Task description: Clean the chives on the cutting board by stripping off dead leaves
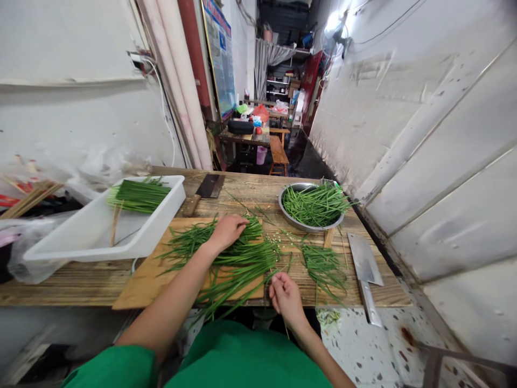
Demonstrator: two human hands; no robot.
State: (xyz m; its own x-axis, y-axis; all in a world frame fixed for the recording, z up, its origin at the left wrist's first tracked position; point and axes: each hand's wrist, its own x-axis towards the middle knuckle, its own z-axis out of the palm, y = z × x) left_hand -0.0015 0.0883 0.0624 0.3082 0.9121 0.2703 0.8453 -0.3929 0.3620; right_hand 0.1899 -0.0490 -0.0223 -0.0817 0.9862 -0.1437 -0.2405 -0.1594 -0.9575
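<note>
My left hand reaches over the cutting board, its fingers closed on some green chives at the back of the pile. Long chives spread across the board, their cut ends to the right and leaves hanging over the front edge. My right hand is at the table's front edge, right of the board. Its fingers are pinched around what looks like a thin wooden skewer, mostly hidden, with an end showing below the palm. Right of the board lies a smaller bunch of chives.
A metal bowl holds loose chives at the back right. One cleaver overhangs the front right edge; another cleaver lies behind the board. A white tray with neat chives stands left. Wooden sticks lie far left.
</note>
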